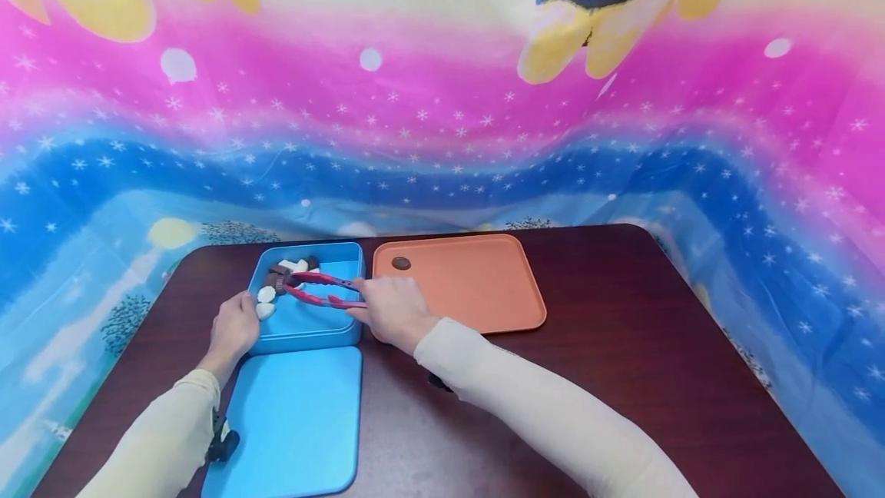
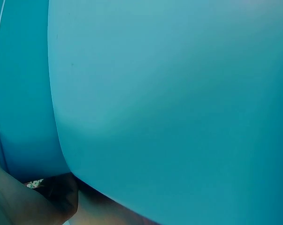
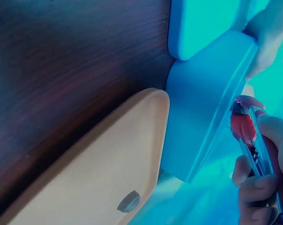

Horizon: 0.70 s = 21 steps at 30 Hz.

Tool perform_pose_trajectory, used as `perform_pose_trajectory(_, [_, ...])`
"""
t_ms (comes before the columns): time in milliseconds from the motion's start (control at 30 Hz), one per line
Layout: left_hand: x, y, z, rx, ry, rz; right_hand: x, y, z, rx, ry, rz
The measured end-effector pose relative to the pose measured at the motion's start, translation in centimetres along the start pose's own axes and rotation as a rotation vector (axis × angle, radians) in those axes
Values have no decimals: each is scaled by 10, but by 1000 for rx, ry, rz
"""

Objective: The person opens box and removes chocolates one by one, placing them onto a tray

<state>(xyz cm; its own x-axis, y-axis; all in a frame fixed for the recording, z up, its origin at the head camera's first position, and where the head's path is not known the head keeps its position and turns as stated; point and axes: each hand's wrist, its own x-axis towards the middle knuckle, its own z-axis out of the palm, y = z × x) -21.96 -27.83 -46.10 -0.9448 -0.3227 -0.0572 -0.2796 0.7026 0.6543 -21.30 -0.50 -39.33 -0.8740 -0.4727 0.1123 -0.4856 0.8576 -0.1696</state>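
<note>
My right hand (image 1: 397, 310) holds tongs (image 1: 325, 301) with red tips, reaching over the right wall of a blue box (image 1: 314, 321). The tips are spread at a brown, ridged piece (image 1: 280, 281) among brown and white stone-like pieces (image 1: 266, 295) on the box's left side; whether they touch it I cannot tell. At the box's left wall my left hand (image 1: 233, 327) grips the edge, its fingers partly hidden. In the right wrist view the tongs (image 3: 244, 126) point up beside the box wall (image 3: 207, 93).
An orange tray (image 1: 477, 290) lies right of the box, with one dark brown disc (image 1: 401, 263) near its far left corner. In front of the box lies a flat blue lid (image 1: 297, 421). The dark wooden table (image 1: 608, 360) ends at a printed cloth backdrop (image 1: 442, 121).
</note>
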Motion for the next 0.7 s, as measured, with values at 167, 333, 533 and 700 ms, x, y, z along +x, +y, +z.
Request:
perform_pose_trajectory(167, [0,-2,0,-4,6,4,-10,8,-4,53,30,40])
perform_pose_trajectory(333, [1,-2,-1,-4,11,4,-20,21,-8,115,61,64])
perform_pose_trajectory(533, [1,-1,0,-7,11,11,-36,40,-14,244,58,96])
perform_pose_trajectory(700, [0,-1,0,-3,8,3,-50,56,-16,286,67,111])
